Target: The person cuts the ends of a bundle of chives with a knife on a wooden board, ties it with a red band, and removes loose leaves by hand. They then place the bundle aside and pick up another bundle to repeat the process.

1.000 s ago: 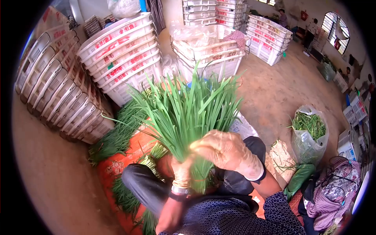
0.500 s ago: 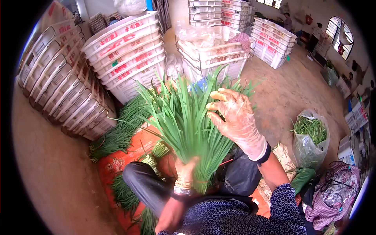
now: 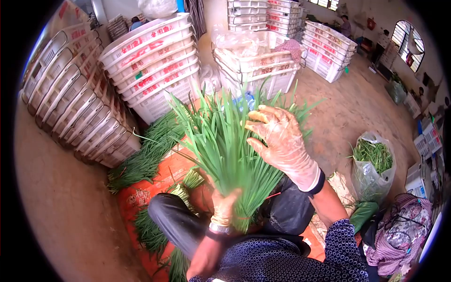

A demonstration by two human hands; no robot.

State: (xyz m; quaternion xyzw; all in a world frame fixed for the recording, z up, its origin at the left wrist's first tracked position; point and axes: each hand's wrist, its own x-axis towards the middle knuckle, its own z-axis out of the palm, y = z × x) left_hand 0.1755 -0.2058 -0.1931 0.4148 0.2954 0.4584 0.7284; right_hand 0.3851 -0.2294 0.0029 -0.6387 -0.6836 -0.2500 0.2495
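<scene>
My left hand (image 3: pixel 224 204), gloved and with a watch at the wrist, is wrapped round the lower part of a large bunch of garlic chives (image 3: pixel 230 145). The long flat leaves fan upward and away from my lap. At the right side of the leaf tops is my right hand (image 3: pixel 282 134) in a thin stained glove. Its fingers are bent, with a gap between them and the thumb, and the fingertips meet the leaves. Tied bundles of chives (image 3: pixel 181 197) lie beside my left knee, and loose chives (image 3: pixel 152 150) are heaped farther left.
Stacked white crates (image 3: pixel 155 61) stand ahead, and more crates (image 3: pixel 75 94) lean at the left. An orange sheet (image 3: pixel 136 199) lies beneath me. At the right are a clear bag of greens (image 3: pixel 373 162) and a checked cloth bundle (image 3: pixel 399 235). People sit in the background.
The leaf tops have shifted and spread slightly. My right hand has moved a little left and its fingers have shifted over the leaves. My left hand keeps its grip.
</scene>
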